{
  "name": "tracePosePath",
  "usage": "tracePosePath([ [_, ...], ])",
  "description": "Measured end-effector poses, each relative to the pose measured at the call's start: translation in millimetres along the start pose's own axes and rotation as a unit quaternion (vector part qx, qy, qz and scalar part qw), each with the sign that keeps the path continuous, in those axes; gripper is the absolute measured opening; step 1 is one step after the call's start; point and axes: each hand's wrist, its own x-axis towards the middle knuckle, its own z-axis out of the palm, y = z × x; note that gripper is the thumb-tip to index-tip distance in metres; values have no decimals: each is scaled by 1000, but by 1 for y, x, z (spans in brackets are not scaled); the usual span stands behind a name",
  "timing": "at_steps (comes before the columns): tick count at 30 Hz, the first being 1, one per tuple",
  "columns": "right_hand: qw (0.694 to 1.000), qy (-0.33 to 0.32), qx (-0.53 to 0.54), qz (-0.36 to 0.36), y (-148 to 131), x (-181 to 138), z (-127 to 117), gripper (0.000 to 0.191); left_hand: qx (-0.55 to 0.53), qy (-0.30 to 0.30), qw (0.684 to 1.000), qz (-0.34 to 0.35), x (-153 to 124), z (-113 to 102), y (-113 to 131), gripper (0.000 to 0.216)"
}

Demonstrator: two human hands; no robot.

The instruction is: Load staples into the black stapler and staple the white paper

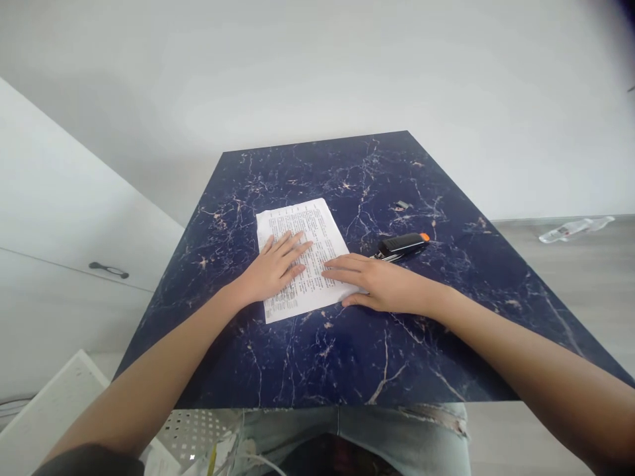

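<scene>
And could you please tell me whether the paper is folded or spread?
Spread out: the paper lies flat on the blue table, printed side up, with no fold visible.

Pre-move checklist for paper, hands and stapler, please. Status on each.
1. Paper fully on table: ok.
2. Left hand on paper: ok, fingers spread over the print.
3. Right hand at paper's right side: ok, fingertips on the sheet.
4. Stapler on table: ok, lying just beyond the right hand.
5. Stapler clear of right hand: cannot tell, its near end is partly hidden.
6. Single sheet: cannot tell.
</scene>
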Motion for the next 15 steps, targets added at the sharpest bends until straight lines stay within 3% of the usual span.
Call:
tracePosePath([
  [4, 1000, 21, -2, -13, -1, 3, 0, 31, -10, 2, 1000, -5, 1, 0, 3, 66],
  [7, 998, 67, 10, -18, -8, 7, 4, 25, -47, 30, 998, 7, -1, -6, 3, 62],
  [10, 984, 163, 68, 37, -20, 9, -2, 21, -149, 54, 982, 103, -5, -17, -3, 61],
  [13, 934, 283, 169, 138, -34, 7, -19, 17, -274, 67, 934, 217, -8, -27, -9, 76],
  [15, 877, 362, 246, 199, -43, 5, -30, 22, -365, 75, 899, 232, -10, -27, -9, 85],
])
